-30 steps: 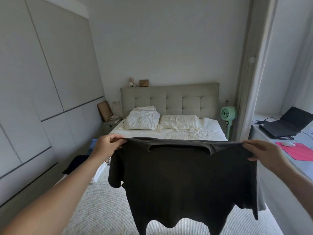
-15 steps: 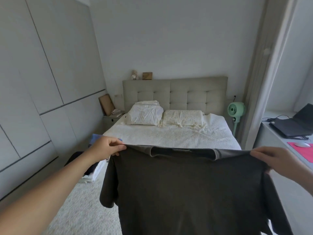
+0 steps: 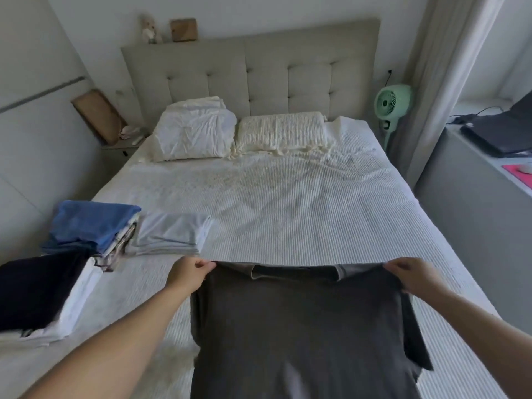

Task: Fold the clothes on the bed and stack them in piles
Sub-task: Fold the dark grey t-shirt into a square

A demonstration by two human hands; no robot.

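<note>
We see the bed (image 3: 288, 203) filling most of the view, its ribbed white cover bare through the middle and two pillows (image 3: 239, 136) against the headboard. Over the near end of it hangs the dark grey T-shirt (image 3: 302, 326), spread wide with its collar toward the pillows and its body dropping out of sight below the frame. At the bed's left edge sit the finished piles: a dark-topped stack (image 3: 37, 292) nearest us, a blue-topped stack (image 3: 92, 223) behind it, and a pale folded piece (image 3: 172, 231) just beside that one.

Our left hand (image 3: 188, 273) pinches the shirt's left shoulder, and our right hand (image 3: 414, 276) grips the right shoulder, so both hands are clamped on the cloth and held well apart. We judge the step in hand to be laying the shirt flat for folding.

What could go wrong, as we judge it: the right sleeve (image 3: 417, 338) hangs loose and could crumple under the body when the shirt is laid down, spoiling the fold. If one hand drops sooner than the other, the collar may land skewed. Laid too far left, the cloth could brush the dark-topped stack and drag its top layer askew. We cannot see the hem, so it may already be bunched below.
</note>
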